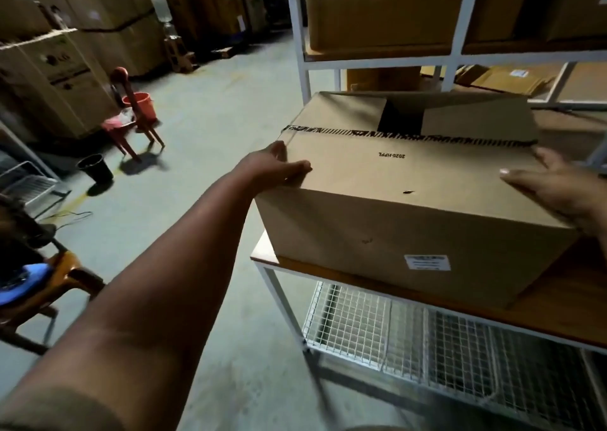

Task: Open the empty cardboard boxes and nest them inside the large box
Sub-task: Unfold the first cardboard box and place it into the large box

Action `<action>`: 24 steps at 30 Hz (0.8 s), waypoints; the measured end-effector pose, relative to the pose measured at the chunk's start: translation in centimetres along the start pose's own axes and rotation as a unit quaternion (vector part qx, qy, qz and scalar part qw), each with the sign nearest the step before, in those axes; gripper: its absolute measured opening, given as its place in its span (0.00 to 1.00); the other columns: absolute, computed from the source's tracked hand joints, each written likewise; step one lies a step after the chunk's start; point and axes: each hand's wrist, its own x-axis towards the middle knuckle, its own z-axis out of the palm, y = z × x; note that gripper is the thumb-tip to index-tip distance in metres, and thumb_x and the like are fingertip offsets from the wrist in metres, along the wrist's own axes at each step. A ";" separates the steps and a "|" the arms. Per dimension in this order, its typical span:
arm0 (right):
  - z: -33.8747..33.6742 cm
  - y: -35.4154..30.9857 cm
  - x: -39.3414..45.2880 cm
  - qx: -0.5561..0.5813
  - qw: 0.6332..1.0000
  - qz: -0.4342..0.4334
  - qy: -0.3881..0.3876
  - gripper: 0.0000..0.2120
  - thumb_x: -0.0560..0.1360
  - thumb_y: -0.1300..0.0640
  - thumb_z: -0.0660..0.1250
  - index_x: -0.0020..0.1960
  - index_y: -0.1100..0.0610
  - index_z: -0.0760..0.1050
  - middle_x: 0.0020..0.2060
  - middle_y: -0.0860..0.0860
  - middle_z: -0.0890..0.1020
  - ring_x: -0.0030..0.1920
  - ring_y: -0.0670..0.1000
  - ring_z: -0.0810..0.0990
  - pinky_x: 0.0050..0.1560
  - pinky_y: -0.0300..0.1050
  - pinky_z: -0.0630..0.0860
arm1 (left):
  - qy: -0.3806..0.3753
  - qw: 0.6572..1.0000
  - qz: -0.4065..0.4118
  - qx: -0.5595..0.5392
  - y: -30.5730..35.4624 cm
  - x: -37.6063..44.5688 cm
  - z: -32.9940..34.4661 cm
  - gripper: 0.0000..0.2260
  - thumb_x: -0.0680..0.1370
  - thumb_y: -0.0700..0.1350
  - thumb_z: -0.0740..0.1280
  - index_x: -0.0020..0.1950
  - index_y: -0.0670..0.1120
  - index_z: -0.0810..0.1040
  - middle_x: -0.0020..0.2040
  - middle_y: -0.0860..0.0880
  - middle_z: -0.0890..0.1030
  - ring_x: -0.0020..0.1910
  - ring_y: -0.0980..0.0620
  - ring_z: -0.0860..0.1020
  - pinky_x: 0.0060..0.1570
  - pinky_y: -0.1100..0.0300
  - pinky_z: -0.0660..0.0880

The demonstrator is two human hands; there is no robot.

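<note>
Both arms reach out, left hand (279, 171) and right hand (555, 187) gripping (fingers curled) the cardboard box (410, 200).

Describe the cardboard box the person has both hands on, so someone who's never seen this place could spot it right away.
Find the white metal rack on the right; the cardboard box sits on its wooden shelf above the wire mesh. The left hand and right hand grip its sides. Unlike its neighbours, its top shows a torn tape strip, a gaping flap and a white label in front.
</note>
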 end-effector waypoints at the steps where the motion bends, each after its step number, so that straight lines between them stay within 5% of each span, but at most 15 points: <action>1: 0.3 -0.2 0.0 -0.014 1.000 0.015 -0.003 0.48 0.77 0.35 0.77 0.88 0.42 0.56 0.87 0.57 0.63 0.84 0.66 0.63 0.81 0.68 0.63 | 0.002 1.000 0.006 -0.002 -0.3 0.3 -0.1 0.39 0.77 0.70 0.73 0.80 0.51 0.71 0.73 0.44 0.79 0.71 0.42 0.77 0.64 0.51 0.74; 6: 0.1 -1.6 -1.5 0.002 1.000 -0.009 0.006 0.50 0.75 0.35 0.78 0.89 0.45 0.56 0.88 0.55 0.61 0.85 0.64 0.61 0.83 0.65 0.61 | 0.030 0.999 0.014 -0.027 -2.9 0.3 -0.3 0.44 0.74 0.74 0.74 0.85 0.55 0.68 0.79 0.50 0.76 0.76 0.45 0.76 0.69 0.53 0.74; 11: 2.6 -4.0 -4.3 -0.051 0.999 -0.008 0.006 0.44 0.82 0.34 0.70 0.90 0.43 0.53 0.88 0.54 0.58 0.86 0.63 0.59 0.82 0.62 0.60 | 0.066 0.997 -0.006 0.047 -5.0 -0.4 -0.9 0.40 0.72 0.80 0.63 0.77 0.60 0.72 0.62 0.43 0.79 0.62 0.40 0.80 0.55 0.48 0.78; 15: 2.8 -5.2 -5.6 -0.111 0.994 -0.005 0.014 0.42 0.83 0.31 0.64 0.90 0.44 0.54 0.89 0.57 0.55 0.86 0.65 0.59 0.81 0.63 0.63 | 0.068 0.995 -0.015 0.074 -5.5 -0.7 -1.2 0.40 0.71 0.82 0.58 0.74 0.60 0.73 0.62 0.42 0.73 0.66 0.35 0.76 0.59 0.45 0.76; 24: 2.6 -5.5 -6.5 -0.165 0.985 -0.017 0.041 0.40 0.83 0.29 0.61 0.89 0.47 0.58 0.86 0.62 0.60 0.82 0.68 0.67 0.77 0.60 0.70 | 0.096 0.991 0.023 0.095 -5.8 -0.5 -0.6 0.35 0.72 0.82 0.57 0.67 0.59 0.75 0.54 0.45 0.72 0.60 0.36 0.79 0.53 0.46 0.76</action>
